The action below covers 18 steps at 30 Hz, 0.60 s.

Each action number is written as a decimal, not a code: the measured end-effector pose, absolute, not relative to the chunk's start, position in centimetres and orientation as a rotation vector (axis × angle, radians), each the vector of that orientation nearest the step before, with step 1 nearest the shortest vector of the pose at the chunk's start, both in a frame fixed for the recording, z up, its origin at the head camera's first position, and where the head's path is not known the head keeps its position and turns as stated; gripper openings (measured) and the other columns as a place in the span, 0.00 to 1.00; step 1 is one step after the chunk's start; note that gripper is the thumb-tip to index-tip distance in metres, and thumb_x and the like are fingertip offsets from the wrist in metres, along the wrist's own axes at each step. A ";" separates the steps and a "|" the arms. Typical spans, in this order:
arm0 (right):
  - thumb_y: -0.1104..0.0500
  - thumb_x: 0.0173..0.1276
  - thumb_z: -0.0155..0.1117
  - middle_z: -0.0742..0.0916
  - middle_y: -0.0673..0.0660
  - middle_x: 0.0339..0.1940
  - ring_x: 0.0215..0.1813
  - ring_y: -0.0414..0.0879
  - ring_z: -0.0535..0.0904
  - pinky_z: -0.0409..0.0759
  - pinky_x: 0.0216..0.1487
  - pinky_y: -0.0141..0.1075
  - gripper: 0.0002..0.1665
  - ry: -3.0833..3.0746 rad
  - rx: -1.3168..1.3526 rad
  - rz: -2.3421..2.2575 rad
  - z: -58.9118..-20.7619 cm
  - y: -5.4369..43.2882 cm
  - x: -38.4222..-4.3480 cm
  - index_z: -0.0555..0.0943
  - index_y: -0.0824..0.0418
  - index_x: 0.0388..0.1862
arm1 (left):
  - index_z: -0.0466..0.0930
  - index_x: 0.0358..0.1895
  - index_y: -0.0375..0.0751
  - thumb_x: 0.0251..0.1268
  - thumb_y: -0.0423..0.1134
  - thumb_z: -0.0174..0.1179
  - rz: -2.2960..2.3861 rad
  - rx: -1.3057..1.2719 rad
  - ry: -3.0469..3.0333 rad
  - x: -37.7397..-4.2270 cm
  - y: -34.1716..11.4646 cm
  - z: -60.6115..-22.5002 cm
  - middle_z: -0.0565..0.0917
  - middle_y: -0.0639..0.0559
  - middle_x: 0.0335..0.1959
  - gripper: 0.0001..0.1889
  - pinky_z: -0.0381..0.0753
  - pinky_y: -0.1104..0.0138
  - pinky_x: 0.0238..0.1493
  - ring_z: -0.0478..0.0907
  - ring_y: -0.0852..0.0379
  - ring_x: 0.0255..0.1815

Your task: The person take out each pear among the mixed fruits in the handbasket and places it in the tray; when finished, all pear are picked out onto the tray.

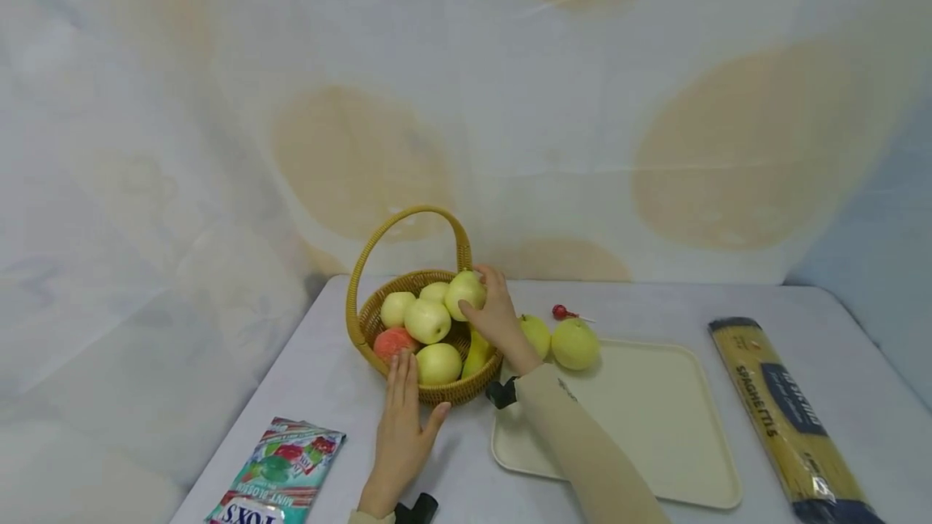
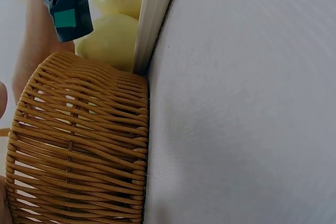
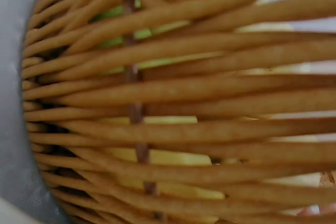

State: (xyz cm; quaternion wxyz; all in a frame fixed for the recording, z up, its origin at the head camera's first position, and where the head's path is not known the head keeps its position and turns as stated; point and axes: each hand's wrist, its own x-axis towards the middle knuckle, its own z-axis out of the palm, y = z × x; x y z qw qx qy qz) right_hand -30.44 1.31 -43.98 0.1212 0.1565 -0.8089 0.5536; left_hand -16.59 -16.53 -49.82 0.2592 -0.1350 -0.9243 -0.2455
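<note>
Nearest me on the head cam is the L hand (image 1: 403, 431), fingers straight and together, thumb out to the side, tips at the near rim of the basket (image 1: 460, 395). Nothing grasped there; I'd call it a flat brace, prob. to stop the basket sliding, and the L wrist cam shows the weave right by the fingers. Candy bag (image 1: 280, 467) lies near, off to the L; tray (image 1: 666, 427) is on the R, partly under the R forearm. Inside the basket, going back: an apple (image 1: 439, 364) at the near side, a yellow fruit (image 1: 476, 352), maybe a banana, at the R wall, a red fruit (image 1: 393, 344) at the L, then more apples (image 1: 427, 321) behind. The R hand (image 1: 502, 315) reaches in at the R rim and grasps the pale apple (image 1: 466, 293), thumb on the near side, fingers round the far R, so it's spread only approx. as wide as the fruit. That apple sits high by the handle base, at the top of the pile; can't tell if it's resting or lifted. R wrist cam is all weave, no help on grip. Step in hand, I'd judge: handling one apple at the basket, going in or out unclear. Next move prob. calls for a steady R grip clear of the handle, w/ L brace held so nothing rolls. Farther back: two yellow-green fruits (image 1: 575, 344) at the tray's far L corner, then a red lollipop (image 1: 559, 312) beyond.
</note>
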 end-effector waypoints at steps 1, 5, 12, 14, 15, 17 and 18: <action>0.59 0.66 0.63 0.66 0.66 0.68 0.67 0.62 0.66 0.72 0.60 0.58 0.39 -2.377 0.447 1.620 -43.9 1.2 -30.5 0.59 0.61 0.73 | 0.48 0.76 0.32 0.61 0.48 0.65 -0.664 -0.369 -2.508 -16.5 -16.5 -49.8 0.54 0.35 0.77 0.47 0.27 0.78 0.74 0.45 0.40 0.79; 0.59 0.67 0.63 0.63 0.65 0.72 0.70 0.61 0.65 0.70 0.65 0.57 0.41 -2.471 0.403 1.628 -43.8 0.8 -30.9 0.57 0.59 0.75 | 0.48 0.76 0.32 0.61 0.48 0.65 -0.662 -0.363 -2.519 -16.4 -16.6 -49.8 0.53 0.36 0.77 0.47 0.26 0.79 0.74 0.44 0.42 0.80; 0.55 0.66 0.65 0.60 0.65 0.76 0.74 0.62 0.61 0.67 0.69 0.56 0.45 -2.596 0.346 1.585 -43.8 -0.1 -31.6 0.54 0.56 0.77 | 0.49 0.76 0.31 0.60 0.48 0.65 -0.652 -0.376 -2.491 -16.5 -16.8 -49.9 0.54 0.36 0.77 0.47 0.27 0.78 0.74 0.47 0.40 0.79; 0.56 0.65 0.66 0.60 0.65 0.76 0.74 0.62 0.61 0.67 0.69 0.57 0.47 -2.602 0.327 1.584 -43.8 -0.2 -31.8 0.53 0.55 0.77 | 0.49 0.76 0.31 0.61 0.49 0.65 -0.651 -0.387 -2.486 -16.6 -16.8 -50.0 0.54 0.35 0.77 0.47 0.27 0.78 0.75 0.47 0.39 0.79; 0.56 0.64 0.66 0.60 0.65 0.76 0.74 0.62 0.61 0.67 0.68 0.57 0.48 -2.602 0.323 1.589 -43.8 -0.2 -31.8 0.53 0.55 0.78 | 0.49 0.76 0.31 0.61 0.49 0.65 -0.651 -0.389 -2.483 -16.6 -16.8 -50.0 0.55 0.35 0.77 0.47 0.27 0.78 0.75 0.47 0.39 0.79; 0.57 0.61 0.67 0.60 0.65 0.76 0.74 0.62 0.61 0.67 0.68 0.57 0.50 -2.594 0.320 1.609 -43.7 -0.2 -31.9 0.53 0.54 0.78 | 0.49 0.76 0.31 0.61 0.48 0.65 -0.650 -0.387 -2.481 -16.7 -16.7 -50.0 0.55 0.35 0.77 0.47 0.27 0.78 0.75 0.47 0.40 0.79; 0.58 0.60 0.67 0.60 0.65 0.76 0.74 0.62 0.61 0.68 0.68 0.57 0.50 -2.592 0.322 1.611 -43.7 -0.1 -31.9 0.52 0.54 0.78 | 0.49 0.76 0.31 0.60 0.48 0.65 -0.654 -0.387 -2.480 -16.8 -16.7 -50.0 0.55 0.35 0.77 0.47 0.27 0.78 0.75 0.47 0.40 0.79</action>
